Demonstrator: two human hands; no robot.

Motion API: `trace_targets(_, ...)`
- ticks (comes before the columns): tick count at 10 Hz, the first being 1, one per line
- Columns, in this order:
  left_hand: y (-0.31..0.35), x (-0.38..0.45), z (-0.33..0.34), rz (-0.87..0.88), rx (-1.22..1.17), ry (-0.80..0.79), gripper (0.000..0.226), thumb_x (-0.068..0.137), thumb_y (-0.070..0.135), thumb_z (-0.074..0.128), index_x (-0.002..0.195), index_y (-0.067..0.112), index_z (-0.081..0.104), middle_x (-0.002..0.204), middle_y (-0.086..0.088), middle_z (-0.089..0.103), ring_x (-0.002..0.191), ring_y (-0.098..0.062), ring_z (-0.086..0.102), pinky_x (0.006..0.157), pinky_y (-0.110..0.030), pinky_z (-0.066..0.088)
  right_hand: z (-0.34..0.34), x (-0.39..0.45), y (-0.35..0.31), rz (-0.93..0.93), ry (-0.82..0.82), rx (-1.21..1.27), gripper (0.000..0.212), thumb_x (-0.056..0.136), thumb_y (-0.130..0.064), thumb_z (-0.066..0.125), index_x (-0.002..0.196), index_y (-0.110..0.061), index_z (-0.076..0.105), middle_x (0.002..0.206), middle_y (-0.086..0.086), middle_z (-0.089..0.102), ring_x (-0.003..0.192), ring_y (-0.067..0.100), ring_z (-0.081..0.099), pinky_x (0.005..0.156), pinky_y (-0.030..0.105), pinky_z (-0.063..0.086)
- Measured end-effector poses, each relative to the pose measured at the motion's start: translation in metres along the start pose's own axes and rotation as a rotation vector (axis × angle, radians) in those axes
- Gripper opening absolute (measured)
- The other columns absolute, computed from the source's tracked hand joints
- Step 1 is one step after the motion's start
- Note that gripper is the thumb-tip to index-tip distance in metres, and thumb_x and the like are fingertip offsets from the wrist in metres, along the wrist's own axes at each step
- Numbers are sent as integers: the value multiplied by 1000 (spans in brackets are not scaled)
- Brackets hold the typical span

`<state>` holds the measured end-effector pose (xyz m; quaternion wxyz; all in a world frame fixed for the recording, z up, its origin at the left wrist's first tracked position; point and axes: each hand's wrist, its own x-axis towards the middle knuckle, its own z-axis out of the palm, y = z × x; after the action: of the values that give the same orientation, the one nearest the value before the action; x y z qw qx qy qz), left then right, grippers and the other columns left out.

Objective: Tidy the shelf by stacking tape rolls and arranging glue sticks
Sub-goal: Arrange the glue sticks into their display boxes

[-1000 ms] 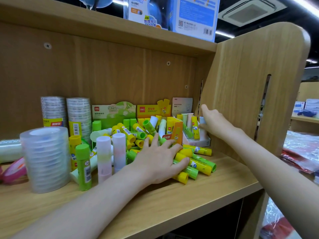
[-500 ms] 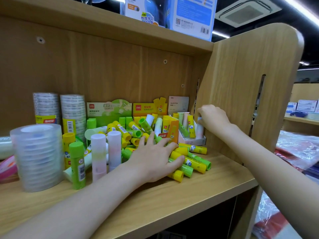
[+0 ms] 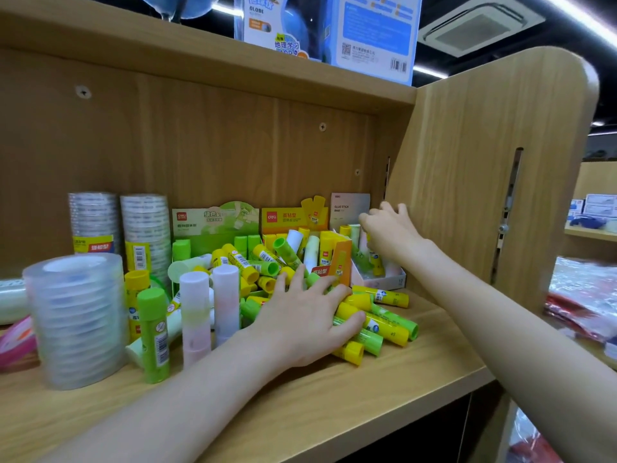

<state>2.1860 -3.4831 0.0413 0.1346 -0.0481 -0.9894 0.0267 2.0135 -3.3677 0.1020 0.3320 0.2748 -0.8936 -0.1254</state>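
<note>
On the shelf (image 3: 334, 402), a clear stack of tape rolls (image 3: 75, 319) stands at the far left, well apart from both your hands. Your left hand (image 3: 307, 322) lies flat, fingers (image 3: 293, 279) spread over the pile of glue sticks (image 3: 374, 315) mid-shelf. Your right hand (image 3: 390, 232) reaches into the white display box (image 3: 384, 280) at the back right, fingers curled among its upright sticks; whether they pinch one, you cannot tell.

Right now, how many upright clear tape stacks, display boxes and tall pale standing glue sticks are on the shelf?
Clear tape stacks: 3
Display boxes: 3
Tall pale glue sticks: 2
Total: 8
</note>
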Motion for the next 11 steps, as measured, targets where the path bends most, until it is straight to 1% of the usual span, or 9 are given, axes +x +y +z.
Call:
trace_targets(1, 0, -1, -1, -1, 2, -3, 57, 92, 60, 17, 142, 34, 23, 155, 7, 14, 143, -30, -1, 115, -51, 2, 4, -2, 2, -41, 2, 182, 21, 85, -1, 53, 102, -11, 48, 100, 6, 46, 109, 30, 46, 102, 40, 25)
trace_targets(3, 1, 0, -2, -4, 3, -11, 57, 92, 60, 18, 142, 33, 23, 155, 7, 14, 143, -30, 0, 115, -50, 2, -39, -39, 20, 88, 369, 804, 26, 76, -1, 69, 97, -11, 57, 90, 3, 44, 84, 24, 53, 80, 33, 46)
trace_targets(4, 0, 0, -2, -3, -3, -13, 58, 92, 60, 17, 143, 33, 22, 155, 7, 14, 143, -30, 0, 115, -51, 3, -43, -76, 20, 122, 304, 1081, 20, 74, -7, 74, 85, -17, 60, 84, 5, 51, 80, 23, 59, 81, 36, 50)
trace_targets(5, 0, 0, 0, -3, -3, -12, 58, 92, 60, 17, 143, 33, 22, 155, 8, 14, 143, -29, 1, 115, -50, 4, -21, -93, 10, 210, 286, 1125, 27, 71, -13, 78, 68, -26, 55, 77, 3, 53, 78, 27, 62, 78, 43, 51)
trace_targets(7, 1, -1, 0, -7, 0, -3, 57, 92, 61, 17, 143, 37, 21, 156, 8, 9, 144, -28, -2, 115, -49, 4, -9, -87, -10, 36, 68, 1104, 27, 78, -13, 72, 65, -29, 55, 69, -14, 58, 64, -4, 55, 65, 15, 42)
trace_targets(8, 0, 0, -1, -8, -2, -11, 57, 92, 61, 17, 143, 36, 21, 156, 10, 5, 144, -27, -2, 115, -50, 3, -9, -70, -1, 36, 126, 989, 12, 86, -8, 61, 81, -18, 66, 81, -4, 67, 75, 2, 58, 70, 16, 42)
trace_targets(9, 0, 1, -1, -3, -5, -16, 57, 92, 61, 17, 143, 36, 21, 156, 10, 7, 144, -25, -1, 115, -50, 3, -2, -35, 2, 80, 33, 775, 23, 90, -4, 51, 112, -8, 59, 111, 9, 63, 99, 21, 58, 81, 23, 44)
trace_targets(10, -2, 1, 0, -2, -3, -10, 56, 92, 61, 17, 142, 36, 22, 156, 10, 9, 144, -25, 1, 115, -50, 2, 13, -10, -10, 99, -180, 649, 33, 89, -8, 55, 121, -7, 47, 121, 15, 55, 112, 30, 50, 86, 35, 43)
trace_targets(11, -2, 0, 0, 0, -1, -6, 56, 92, 61, 18, 142, 37, 23, 156, 9, 10, 144, -25, 1, 115, -49, 2, 26, -1, -16, 163, -100, 617, 25, 85, -3, 58, 108, -6, 47, 110, 18, 57, 102, 33, 52, 73, 34, 40)
